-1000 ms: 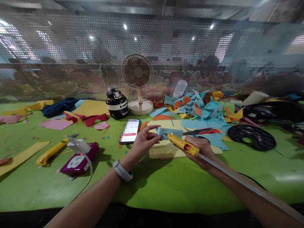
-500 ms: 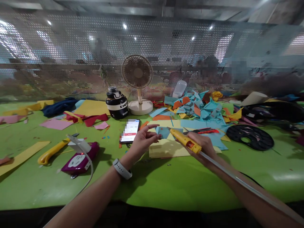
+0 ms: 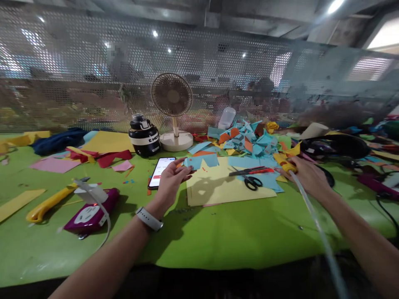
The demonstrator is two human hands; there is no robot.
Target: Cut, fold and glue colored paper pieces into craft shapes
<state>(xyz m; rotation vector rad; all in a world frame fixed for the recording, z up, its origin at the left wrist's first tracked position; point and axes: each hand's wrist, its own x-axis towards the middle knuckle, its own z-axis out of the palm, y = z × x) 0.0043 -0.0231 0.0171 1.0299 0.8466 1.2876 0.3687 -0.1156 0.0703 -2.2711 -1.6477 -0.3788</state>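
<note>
Between thumb and fingers, my left hand (image 3: 172, 179) pinches a light-blue paper piece (image 3: 206, 161) with a notched lower edge, above yellow sheets (image 3: 215, 192). My right hand (image 3: 307, 176) is wrapped round a yellow glue gun (image 3: 284, 162) at the right, beyond the sheets; its nozzle points away to the left. A clear stick or cord (image 3: 311, 211) trails from its rear. Black-handled scissors (image 3: 253, 182) and a red-handled tool (image 3: 264, 170) lie on the sheets between my hands. A lit phone (image 3: 157, 174) is partly behind my left hand.
A fan (image 3: 176, 141), black bottle (image 3: 144, 139) and heap of blue folded paper (image 3: 257, 139) stand at the back. At left are a yellow-handled cutter (image 3: 51, 204) and purple power strip (image 3: 109, 203). A black round tray is partly hidden behind my right hand.
My right hand has carried the glue gun away from the blue paper to the right, uncovering the scissors. My left hand still holds the paper. The whole view has shifted.
</note>
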